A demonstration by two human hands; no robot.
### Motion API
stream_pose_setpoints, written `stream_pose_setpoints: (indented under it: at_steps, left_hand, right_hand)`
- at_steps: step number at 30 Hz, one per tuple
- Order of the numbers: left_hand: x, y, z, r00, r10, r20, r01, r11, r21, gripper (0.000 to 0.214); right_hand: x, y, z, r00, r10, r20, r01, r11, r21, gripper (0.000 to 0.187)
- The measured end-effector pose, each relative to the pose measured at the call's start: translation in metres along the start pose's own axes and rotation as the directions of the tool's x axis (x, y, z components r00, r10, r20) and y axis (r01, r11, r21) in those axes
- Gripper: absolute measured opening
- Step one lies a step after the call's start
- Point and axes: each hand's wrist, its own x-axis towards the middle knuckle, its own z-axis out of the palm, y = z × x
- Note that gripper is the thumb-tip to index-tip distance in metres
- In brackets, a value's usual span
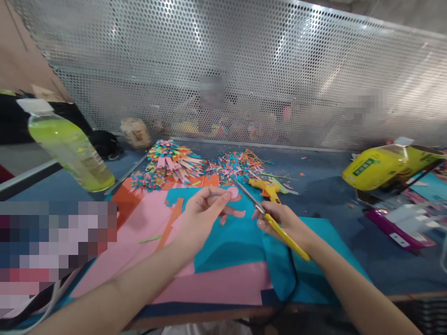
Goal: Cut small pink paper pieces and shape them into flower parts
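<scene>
Between the thumb and fingers of my left hand [206,211] is a small pink round paper piece [233,192]. My right hand [282,223] grips yellow-handled scissors [288,237], whose blades point up and left, close beside the pink piece. I cannot tell whether the blades touch it. Under both hands lie blue sheets [230,246], with pink sheets [136,246] to the left and below. A narrow orange strip [171,221] rests on the pink. Just beyond my right hand is a yellow glue gun [267,187].
Behind are a fringed multicoloured paper cone [172,160] and a heap of paper scraps [237,165]. A green drink bottle [70,149] stands left; a yellow bottle [375,167] and a purple device [400,230] are right. A perforated metal panel [244,60] closes off the back.
</scene>
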Motion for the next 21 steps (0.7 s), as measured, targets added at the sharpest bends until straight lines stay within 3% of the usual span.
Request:
stream_pose_setpoints:
  at_steps: [7, 21]
  left_hand:
    - [-0.0026, -0.0029, 0.0008, 0.997, 0.069, 0.031, -0.070, 0.997, 0.027, 0.013]
    - [-0.0056, -0.0061, 0.0035, 0.995, 0.077, 0.061, -0.082, 0.992, 0.091, 0.014]
  right_hand:
    - [-0.0025, 0.0005, 0.0081, 0.999, -0.015, 0.049, 0.009, 0.992, 0.125, 0.027]
    - [-0.0025, 0.0001, 0.0106, 1.000, 0.006, 0.012, -0.007, 0.999, 0.036, 0.026]
